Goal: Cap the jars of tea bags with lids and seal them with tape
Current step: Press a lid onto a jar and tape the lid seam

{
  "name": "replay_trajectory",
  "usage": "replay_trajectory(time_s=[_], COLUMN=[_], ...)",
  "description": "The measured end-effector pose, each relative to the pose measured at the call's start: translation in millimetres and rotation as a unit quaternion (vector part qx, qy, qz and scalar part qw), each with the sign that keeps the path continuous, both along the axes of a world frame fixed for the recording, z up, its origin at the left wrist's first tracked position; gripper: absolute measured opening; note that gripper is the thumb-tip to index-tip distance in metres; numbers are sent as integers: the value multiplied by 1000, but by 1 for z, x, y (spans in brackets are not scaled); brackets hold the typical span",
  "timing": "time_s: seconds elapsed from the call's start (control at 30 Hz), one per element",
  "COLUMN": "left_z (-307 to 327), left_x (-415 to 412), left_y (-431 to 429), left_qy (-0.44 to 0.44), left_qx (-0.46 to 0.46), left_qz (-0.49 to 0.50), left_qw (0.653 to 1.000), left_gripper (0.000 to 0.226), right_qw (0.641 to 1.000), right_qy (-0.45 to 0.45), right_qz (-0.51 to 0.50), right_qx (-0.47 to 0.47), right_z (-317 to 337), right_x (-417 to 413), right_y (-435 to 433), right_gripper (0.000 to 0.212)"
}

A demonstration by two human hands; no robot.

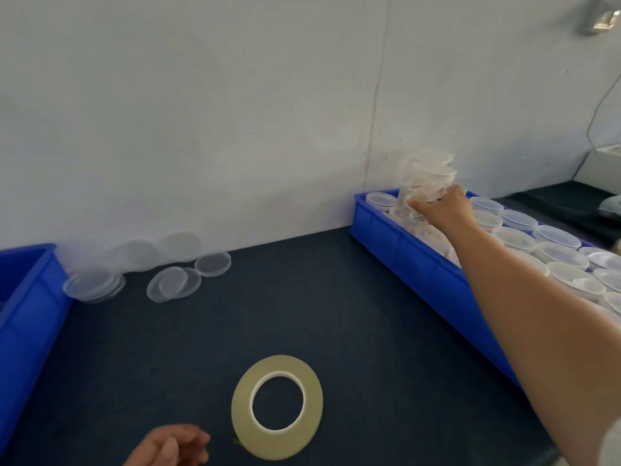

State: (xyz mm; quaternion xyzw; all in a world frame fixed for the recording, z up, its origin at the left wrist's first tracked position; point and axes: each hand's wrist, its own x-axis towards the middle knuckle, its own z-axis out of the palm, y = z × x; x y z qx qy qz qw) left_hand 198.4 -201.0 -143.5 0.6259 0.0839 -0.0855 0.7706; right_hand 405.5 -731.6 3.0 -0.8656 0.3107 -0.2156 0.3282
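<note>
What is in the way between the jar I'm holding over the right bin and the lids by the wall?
Nothing visible. The right hand grips the jar over the bin, and only dark mat shows between it and the lids. The tape roll lies nearer you, off that line.

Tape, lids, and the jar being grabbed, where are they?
tape [242, 408]: head view, left side of its ring.
lids [212, 264]: head view, middle of the rightmost loose lid.
jar [431, 183]: head view, clear wall near its top.
</note>
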Motion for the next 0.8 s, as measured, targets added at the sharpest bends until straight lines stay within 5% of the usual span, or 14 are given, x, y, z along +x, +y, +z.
replay_trajectory(time_s=[0.27, 0.33, 0.43, 0.5, 0.63, 0.8], left_z=[-26, -27, -25, -28, -20, -9], left_x=[-3, -1, -7, -12, -24, -38], left_y=[-2, -5, -9, -13, -20, -24], left_qy=[-86, -89, -94, -118, -161, -148], left_qx=[47, 42, 42, 68, 98, 167], left_qz=[55, 61, 79, 100, 84, 72], left_qw=[994, 993, 992, 986, 979, 972], left_gripper=[44, 43, 41, 41, 34, 55], right_qw=[998, 995, 981, 970, 935, 886], right_qy=[-27, -91, -196, -239, -265, -152], right_qz=[-21, -25, 0, 46, 214, 398], right_qx=[43, 42, 16, 29, 95, 182], right_z=[8, 15, 26, 30, 8, -76], right_x=[-15, -33, -67, -93, -149, -213], right_y=[9, 19, 50, 86, 183, 306], right_gripper=[108, 92, 43, 20, 37, 50])
